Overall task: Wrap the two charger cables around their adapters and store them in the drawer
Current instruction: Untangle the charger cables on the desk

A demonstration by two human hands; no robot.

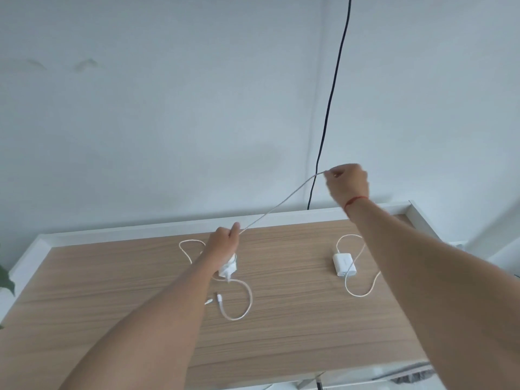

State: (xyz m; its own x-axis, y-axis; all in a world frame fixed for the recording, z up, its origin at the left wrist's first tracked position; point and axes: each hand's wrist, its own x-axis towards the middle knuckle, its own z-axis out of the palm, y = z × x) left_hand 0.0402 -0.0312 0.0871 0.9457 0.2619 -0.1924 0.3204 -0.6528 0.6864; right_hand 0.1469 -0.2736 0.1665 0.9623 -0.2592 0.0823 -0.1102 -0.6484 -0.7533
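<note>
Wooden desk (295, 333) below: my left grip (223, 240) pinches the cable (281, 205) near its adapter (229, 267); my right grip (347, 181) pinches it taut, up and right of that adapter.

Left hand (225, 239) and right hand (347, 182) pinching a thin white cable (281, 205) stretched between them above the wood-grain table (295, 319), white plug adapter (228, 268) under the left wrist, second white square adapter (343, 264) lying to the right
</note>
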